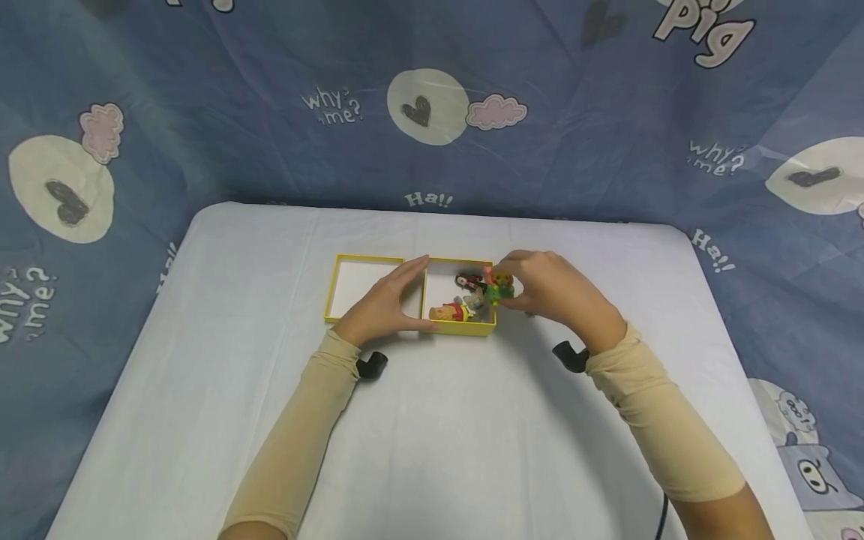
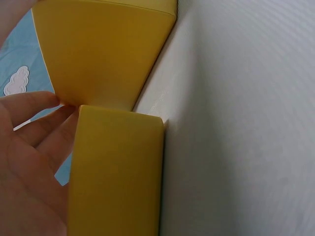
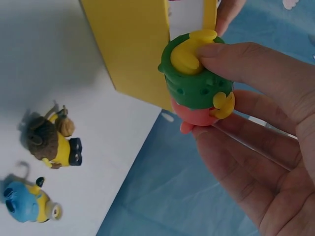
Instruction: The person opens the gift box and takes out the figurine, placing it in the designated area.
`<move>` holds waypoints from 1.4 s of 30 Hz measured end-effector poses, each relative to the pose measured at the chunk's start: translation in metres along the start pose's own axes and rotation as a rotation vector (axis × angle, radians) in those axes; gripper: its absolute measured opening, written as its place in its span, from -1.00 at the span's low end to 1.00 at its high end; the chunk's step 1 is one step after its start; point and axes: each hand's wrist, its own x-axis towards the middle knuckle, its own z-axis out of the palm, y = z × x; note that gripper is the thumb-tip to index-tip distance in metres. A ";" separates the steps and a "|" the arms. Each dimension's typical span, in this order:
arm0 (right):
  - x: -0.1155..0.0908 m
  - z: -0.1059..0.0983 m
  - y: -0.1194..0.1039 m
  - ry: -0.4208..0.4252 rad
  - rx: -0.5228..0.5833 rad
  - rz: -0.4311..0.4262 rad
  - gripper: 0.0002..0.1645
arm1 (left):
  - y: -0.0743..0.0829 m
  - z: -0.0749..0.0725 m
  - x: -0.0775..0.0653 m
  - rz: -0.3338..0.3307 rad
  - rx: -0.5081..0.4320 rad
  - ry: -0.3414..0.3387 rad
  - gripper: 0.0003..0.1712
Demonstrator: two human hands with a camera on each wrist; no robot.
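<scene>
My right hand [image 1: 553,289] pinches a toy figure [image 3: 189,91] in green, yellow and pink between thumb and fingers, over the right end of a yellow-edged box [image 1: 466,328]. Inside that box lie several toy figures, among them a yellow one with red clothing [image 1: 451,311], a dark-haired one [image 1: 470,282] and a greyish one [image 1: 475,300] partly hidden. My left hand [image 1: 381,304] holds the box at its left end, thumb at the front side and fingers toward the back. In the left wrist view the fingers [image 2: 42,118] reach between the box and the lid.
Left of the box lies its yellow-rimmed lid [image 1: 331,289], white inside. The right wrist view shows a brown-and-yellow figure [image 3: 51,140] and a blue-and-yellow figure [image 3: 32,201] on the white tabletop [image 1: 432,450]. A printed blue cloth [image 1: 270,150] hangs behind the table.
</scene>
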 end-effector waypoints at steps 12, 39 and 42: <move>-0.017 0.006 0.001 0.030 0.015 -0.005 -0.44 | 0.003 -0.002 -0.001 -0.001 -0.007 -0.007 0.43; -0.045 0.036 0.017 0.018 0.034 0.036 -0.56 | 0.001 0.000 -0.001 -0.003 -0.018 0.004 0.42; -0.048 0.040 0.020 0.017 0.007 0.032 -0.53 | 0.000 0.000 -0.001 -0.001 -0.022 0.003 0.42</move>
